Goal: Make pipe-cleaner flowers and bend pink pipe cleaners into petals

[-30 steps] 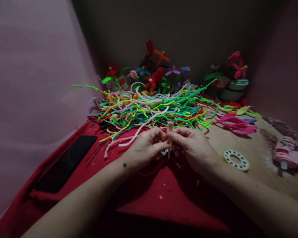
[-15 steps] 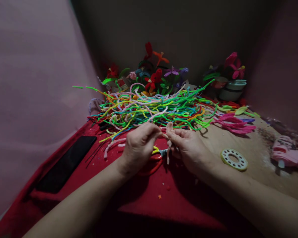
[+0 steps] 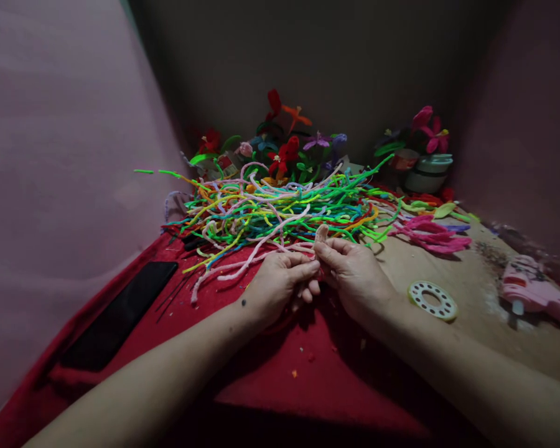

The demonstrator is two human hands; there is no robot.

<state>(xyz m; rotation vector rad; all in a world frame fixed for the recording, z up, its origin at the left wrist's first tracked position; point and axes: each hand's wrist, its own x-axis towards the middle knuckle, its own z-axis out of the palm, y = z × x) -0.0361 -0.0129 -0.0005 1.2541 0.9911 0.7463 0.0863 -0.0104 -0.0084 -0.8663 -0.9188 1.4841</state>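
Peach chenille (image 3: 322,233) pinched in the right hand (image 3: 350,264) risked uncoiling if pressure slackened, the left hand (image 3: 287,280) closed, its hold unclear.

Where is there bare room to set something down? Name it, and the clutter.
Red cloth between the forearms, bare but for specks; brown sheet between the white ring and pink glue gun. Crowded: beyond the left hand and right hand, where fuzzy stems pile up before the flowers.
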